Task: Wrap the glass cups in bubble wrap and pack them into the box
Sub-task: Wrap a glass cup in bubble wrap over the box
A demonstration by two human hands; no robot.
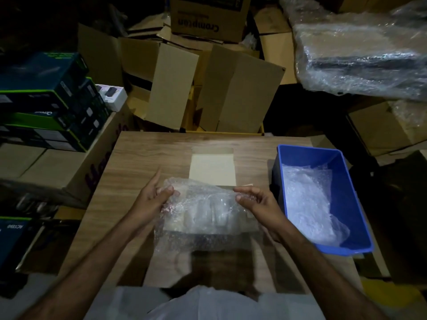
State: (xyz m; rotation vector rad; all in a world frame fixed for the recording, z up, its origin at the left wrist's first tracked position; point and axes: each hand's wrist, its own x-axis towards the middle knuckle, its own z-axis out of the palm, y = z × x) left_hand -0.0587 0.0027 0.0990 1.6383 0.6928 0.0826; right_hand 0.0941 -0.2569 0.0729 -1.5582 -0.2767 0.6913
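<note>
A sheet of clear bubble wrap [203, 209] is stretched between my two hands over the middle of the wooden table [138, 153]. My left hand [152, 199] pinches its left top edge and my right hand [256, 202] pinches its right top edge. Through the wrap I make out blurred glass shapes, probably cups, inside an open cardboard box [212, 167] whose pale far flap lies flat on the table. The lower part of the sheet hangs down over the box's near side.
A blue plastic bin [344, 188] holding more bubble wrap [307, 204] stands at the table's right. Stacked product boxes [46, 100] rise on the left, empty cartons [208, 88] crowd behind the table, and a wrapped bundle [360, 54] lies at the back right.
</note>
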